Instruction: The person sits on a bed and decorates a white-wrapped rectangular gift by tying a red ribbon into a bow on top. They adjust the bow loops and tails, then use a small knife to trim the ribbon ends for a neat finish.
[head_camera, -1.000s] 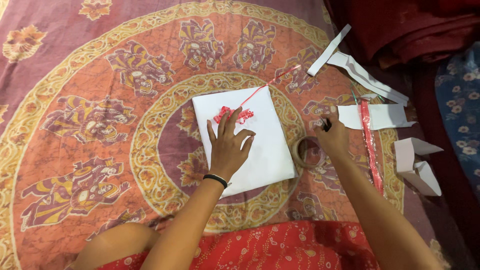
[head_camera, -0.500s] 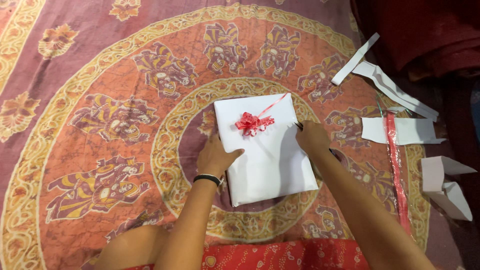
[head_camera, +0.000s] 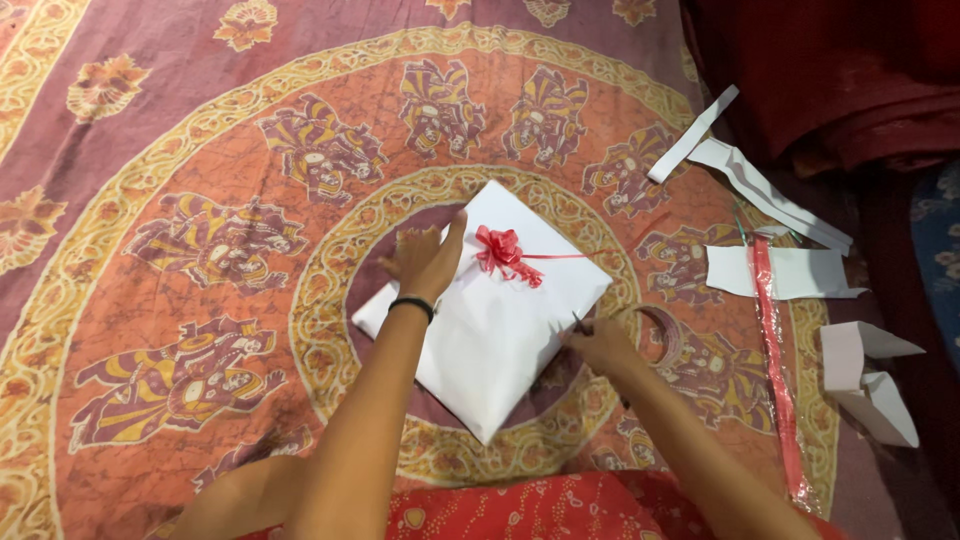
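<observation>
A white wrapped package (head_camera: 500, 340) lies turned like a diamond on the patterned cloth. A red ribbon bow (head_camera: 503, 252) sits on its top, with a thin red tail running off to the right. My left hand (head_camera: 425, 262) grips the package's upper left edge, thumb on top and fingers curled over the side. My right hand (head_camera: 600, 345) is at the package's right edge, closed around a small dark thin tool (head_camera: 578, 321) whose tip touches the paper. What kind of tool it is I cannot tell.
A roll of brown tape (head_camera: 662, 335) lies just right of my right hand. Farther right are white paper scraps (head_camera: 790, 272), a long red ribbon strip (head_camera: 775, 350) and folded paper pieces (head_camera: 870, 385). Dark red fabric (head_camera: 830, 70) is bunched at the top right.
The package has been turned from nearly square-on to a diamond position. My left hand moved from its top to its upper left edge. My right hand came from the tape roll to the package's right edge.
</observation>
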